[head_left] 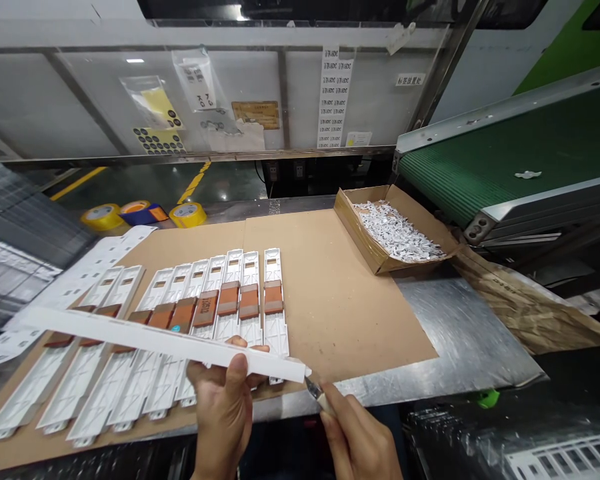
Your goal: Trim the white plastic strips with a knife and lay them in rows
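My left hand [227, 397] is closed around a long white plastic strip [165, 341] near its right end, thumb on the face toward me. The strip slants up to the left, above a row of pale plastic parts. In my right hand [357, 433] is a small knife [316, 392] with a light handle, its blade tip at the strip's right end. Behind the strip lie several white plastic parts [276, 333] side by side, each with an orange-brown block [229, 298] across its middle.
Brown cardboard [325, 293] covers much of the metal table [445, 320]. A cardboard box [365, 243] of small white pieces stands at the back right, beside a green conveyor belt [510, 160]. Tape rolls [187, 215] sit at the back left. Crumpled brown paper [520, 300] lies right.
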A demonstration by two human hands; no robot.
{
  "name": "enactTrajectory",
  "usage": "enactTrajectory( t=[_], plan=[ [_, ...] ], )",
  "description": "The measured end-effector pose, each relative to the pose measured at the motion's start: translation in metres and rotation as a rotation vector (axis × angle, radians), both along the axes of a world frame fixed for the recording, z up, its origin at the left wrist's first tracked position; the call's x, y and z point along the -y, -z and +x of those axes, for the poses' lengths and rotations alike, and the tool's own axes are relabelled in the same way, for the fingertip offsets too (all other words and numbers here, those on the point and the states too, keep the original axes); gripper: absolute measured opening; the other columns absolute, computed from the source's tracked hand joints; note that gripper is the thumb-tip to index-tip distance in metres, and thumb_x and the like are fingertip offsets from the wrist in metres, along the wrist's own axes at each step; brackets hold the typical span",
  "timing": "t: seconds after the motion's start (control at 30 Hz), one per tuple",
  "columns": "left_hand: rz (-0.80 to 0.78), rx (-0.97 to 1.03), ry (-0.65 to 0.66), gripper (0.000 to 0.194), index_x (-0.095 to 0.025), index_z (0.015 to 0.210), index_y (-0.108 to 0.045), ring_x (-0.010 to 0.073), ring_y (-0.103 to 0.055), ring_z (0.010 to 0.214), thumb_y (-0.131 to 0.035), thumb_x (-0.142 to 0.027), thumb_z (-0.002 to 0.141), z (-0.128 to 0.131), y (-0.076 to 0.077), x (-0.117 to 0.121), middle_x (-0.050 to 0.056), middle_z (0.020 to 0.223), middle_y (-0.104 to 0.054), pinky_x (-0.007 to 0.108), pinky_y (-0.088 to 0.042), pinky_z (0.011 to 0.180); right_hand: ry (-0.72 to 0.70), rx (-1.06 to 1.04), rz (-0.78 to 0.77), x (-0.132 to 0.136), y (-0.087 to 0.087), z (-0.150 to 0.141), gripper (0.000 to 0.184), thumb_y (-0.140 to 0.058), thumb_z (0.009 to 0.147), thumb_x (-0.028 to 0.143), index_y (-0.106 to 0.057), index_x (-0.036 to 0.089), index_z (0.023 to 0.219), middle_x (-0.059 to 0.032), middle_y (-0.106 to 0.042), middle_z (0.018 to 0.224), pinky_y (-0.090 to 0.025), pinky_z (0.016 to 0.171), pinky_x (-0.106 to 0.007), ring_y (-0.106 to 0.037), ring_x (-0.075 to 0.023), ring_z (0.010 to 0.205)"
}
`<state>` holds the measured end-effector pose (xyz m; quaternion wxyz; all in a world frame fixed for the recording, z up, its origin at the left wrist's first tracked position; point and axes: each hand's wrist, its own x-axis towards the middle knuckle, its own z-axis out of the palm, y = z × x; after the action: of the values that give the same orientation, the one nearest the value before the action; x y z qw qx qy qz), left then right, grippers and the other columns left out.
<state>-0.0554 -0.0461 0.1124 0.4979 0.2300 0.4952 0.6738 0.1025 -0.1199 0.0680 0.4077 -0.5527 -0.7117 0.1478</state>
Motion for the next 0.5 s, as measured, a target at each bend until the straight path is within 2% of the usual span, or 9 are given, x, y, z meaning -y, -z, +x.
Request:
enactTrajectory(
  t=[0.1,0.23,0.37,0.43,0.5],
  plan=[
    [-0.023,0.018,-0.006,0.055,-0.028,0.093,-0.035,0.0160,-0.064,0.066,-0.078,-0.034,0.060,-0.002,-0.002,-0.001,-0.005,0.081,-0.059,0.024,-0.052,0.054,0.020,0.022,0.018,0.000,0.002,0.004,0.039,-0.046,0.089,0.018,-0.049,0.017,0.128,-0.0079,-0.065,0.082,-0.053,0.061,-0.025,-0.063,-0.0167,0.065],
    [-0.036,0.021,0.050,0.050,-0.026,0.092,-0.039,0.0164,-0.063,0.065,-0.076,-0.040,0.062,-0.002,-0.005,0.000,-0.003,0.081,-0.059,0.025,-0.050,0.052,0.048,0.060,0.002,-0.003,0.006,0.012,0.038,-0.046,0.089,0.016,-0.048,0.017,0.128,-0.0095,-0.067,0.095,-0.054,0.072,-0.025,-0.066,-0.0183,0.081],
    [-0.065,0.005,0.057,0.050,-0.027,0.097,-0.042,0.0174,-0.063,0.070,-0.075,-0.041,0.062,-0.001,-0.009,0.003,-0.002,0.085,-0.058,0.024,-0.049,0.053,0.106,-0.036,-0.066,-0.005,0.006,0.020,0.032,-0.046,0.090,0.022,-0.053,0.020,0.121,-0.0067,-0.066,0.106,-0.052,0.081,-0.022,-0.064,-0.0174,0.095],
    [-0.112,0.024,0.169,0.049,-0.024,0.099,-0.047,0.0172,-0.061,0.066,-0.072,-0.046,0.063,-0.007,-0.009,0.005,0.000,0.079,-0.059,0.024,-0.048,0.051,0.153,-0.116,-0.124,-0.008,0.004,0.027,0.031,-0.046,0.090,0.026,-0.052,0.021,0.120,-0.0062,-0.065,0.109,-0.052,0.077,-0.019,-0.065,-0.0162,0.094],
    [-0.155,0.061,0.433,0.047,-0.019,0.096,-0.053,0.0130,-0.053,0.052,-0.066,-0.052,0.065,-0.022,-0.005,0.007,0.002,0.064,-0.058,0.021,-0.041,0.044,0.188,-0.177,-0.175,-0.016,-0.001,0.038,0.034,-0.048,0.089,0.031,-0.050,0.020,0.121,-0.0068,-0.065,0.108,-0.053,0.071,-0.018,-0.066,-0.0153,0.088]
  ],
)
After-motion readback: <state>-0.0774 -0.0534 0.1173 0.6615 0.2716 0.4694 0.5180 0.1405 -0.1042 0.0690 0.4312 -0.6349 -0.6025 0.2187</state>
